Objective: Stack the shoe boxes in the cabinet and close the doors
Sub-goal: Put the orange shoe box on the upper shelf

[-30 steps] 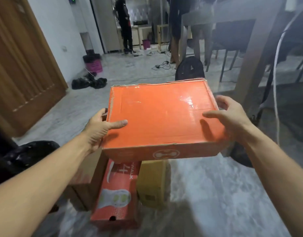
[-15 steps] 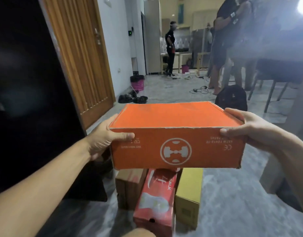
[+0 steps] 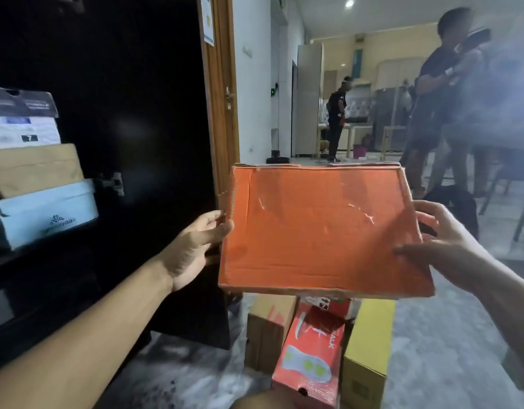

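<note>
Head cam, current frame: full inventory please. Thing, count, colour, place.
orange shoe box: 1, orange, held mid-air at centre, between both hands
stacked boxes: 4, black, white, tan, pale blue, on cabinet shelf at far left
cabinet door: 1, black, open, left of centre
floor boxes: 3, brown, red, yellow, side by side under the held box
wooden door: 1, brown, behind cabinet door
bystanders: at least 2, dark clothes, background right
left hand: on box's left edge
right hand: on box's right edge
</note>
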`<state>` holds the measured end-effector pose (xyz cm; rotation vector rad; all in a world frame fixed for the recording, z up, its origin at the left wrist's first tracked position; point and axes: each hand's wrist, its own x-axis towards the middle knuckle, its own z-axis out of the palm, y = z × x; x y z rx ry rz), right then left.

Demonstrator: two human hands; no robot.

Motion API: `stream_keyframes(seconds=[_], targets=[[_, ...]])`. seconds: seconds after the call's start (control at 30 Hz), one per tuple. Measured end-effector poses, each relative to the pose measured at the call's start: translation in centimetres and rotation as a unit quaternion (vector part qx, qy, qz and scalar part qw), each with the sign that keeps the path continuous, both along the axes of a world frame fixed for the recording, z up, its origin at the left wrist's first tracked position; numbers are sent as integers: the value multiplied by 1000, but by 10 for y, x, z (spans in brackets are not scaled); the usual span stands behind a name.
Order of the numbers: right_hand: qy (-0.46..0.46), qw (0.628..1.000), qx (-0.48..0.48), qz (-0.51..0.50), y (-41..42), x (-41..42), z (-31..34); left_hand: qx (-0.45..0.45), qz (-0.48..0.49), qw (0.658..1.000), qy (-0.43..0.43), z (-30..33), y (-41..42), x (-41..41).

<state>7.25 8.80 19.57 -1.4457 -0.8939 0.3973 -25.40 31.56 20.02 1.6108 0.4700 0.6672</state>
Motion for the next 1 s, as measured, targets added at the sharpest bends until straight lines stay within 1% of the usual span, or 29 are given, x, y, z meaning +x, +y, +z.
stream_keyframes(seconds=[0.1,0.2,0.23,0.27,0.33,0.43,0.5,0.6,0.7,0.77,0.83,0.9,1.0], targets=[[30,996,82,4,0,-4,-3,-44,39,998,-26,8,-9,-2],[132,981,136,40,-3,-6,4,-70,78,994,8,18,-13,-7],[167,976,131,45,-6,-8,7,-79,94,992,17,19,-13,-9],[176,977,116,36,-7,-8,9,-82,114,990,24,21,-13,-12],[151,986,56,37,-7,-13,13,-77,141,986,32,21,-14,-16],[120,987,1,107,-4,-30,21,-78,144,987,-1,25,-24,-31],[128,983,2,128,-5,-37,24,-77,132,988,-27,26,-29,-47],[152,975,2,163,-2,-50,25,-67,128,989,-38,23,-35,-77],[90,982,-3,165,6,-70,29,-19,123,992,-8,22,-49,-107],[41,977,-15,210,10,-89,37,-4,130,991,4,26,-58,-128],[-10,965,-35,260,16,-105,45,-13,154,988,3,32,-65,-153],[-64,956,-42,283,21,-127,50,1,217,976,24,39,-73,-178],[-133,949,-24,284,37,-165,54,41,338,939,39,48,-84,-215]])
